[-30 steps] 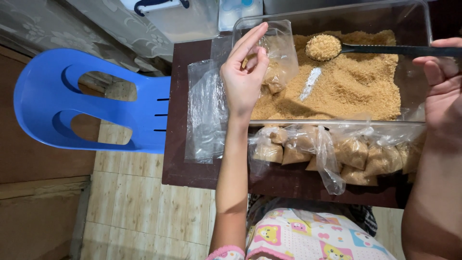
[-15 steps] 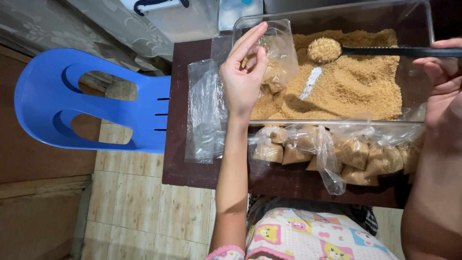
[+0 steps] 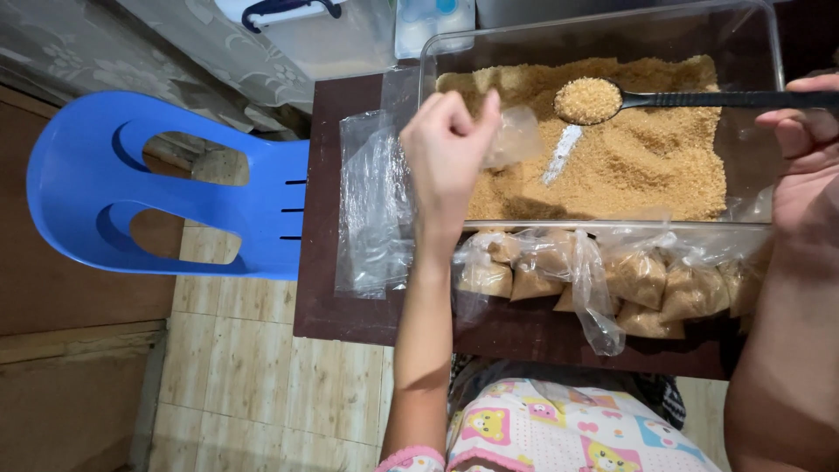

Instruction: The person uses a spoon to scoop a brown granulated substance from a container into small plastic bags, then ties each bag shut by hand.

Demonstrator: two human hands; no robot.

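At the frame's center, the left hand (image 3: 447,144) is pinching a small clear bag (image 3: 514,135) over the sugar tub (image 3: 603,31) while the right hand (image 3: 808,149), fingers closed around a heaped black spoon (image 3: 612,99), is bringing sugar, so the bag mouth probably needs opening wider.

One head-worn camera looks steeply down, close over the table (image 3: 350,323) and floor (image 3: 245,376).

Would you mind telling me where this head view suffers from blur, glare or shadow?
Head view: the left hand and the small clear bag it holds are motion-blurred; the spoon in the right hand is sharp; glare streaks the clear container's rim and the flat plastic bags; the table edge lies in dark shadow.
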